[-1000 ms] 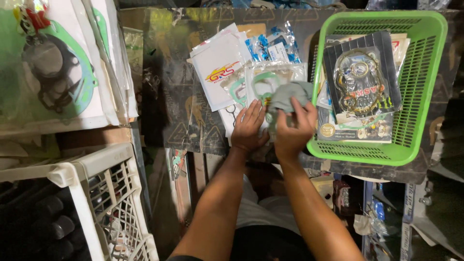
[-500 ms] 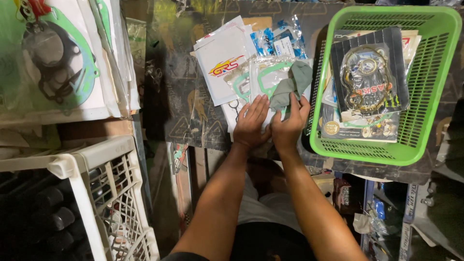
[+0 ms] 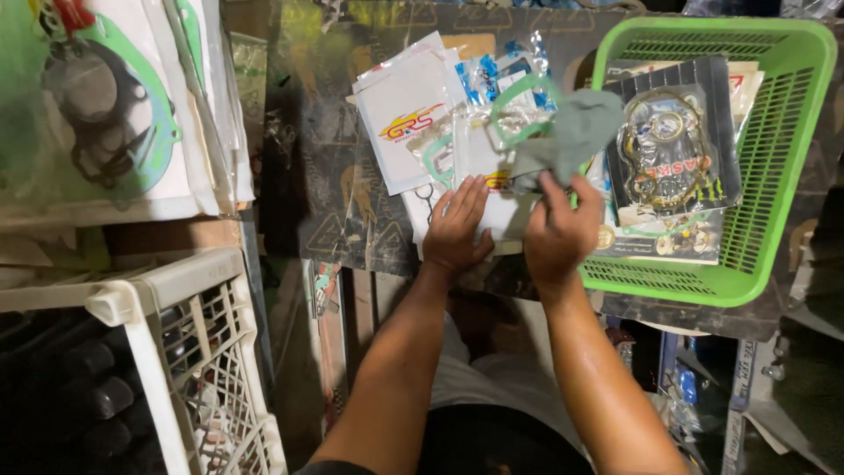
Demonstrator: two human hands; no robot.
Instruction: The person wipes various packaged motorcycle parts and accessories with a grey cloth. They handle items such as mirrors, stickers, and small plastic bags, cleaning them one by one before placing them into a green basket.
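My left hand (image 3: 459, 227) lies flat, fingers together, on a clear-wrapped packet (image 3: 492, 167) of the stack of gasket packets (image 3: 413, 119) on the dark table (image 3: 321, 176). My right hand (image 3: 559, 230) grips a grey-green cloth (image 3: 576, 132) and lifts it above the packets, beside the green basket (image 3: 774, 158). The cloth hides part of a green ring gasket.
The green basket holds black and white gasket packs (image 3: 673, 154). A white plastic crate (image 3: 189, 352) with dark bottles stands at lower left. Large gasket sheets in plastic (image 3: 97, 114) lean at upper left. Clutter sits under the table at the right.
My right hand has raised the cloth up and to the right off the packets. My left hand has stayed pressed on the stack.
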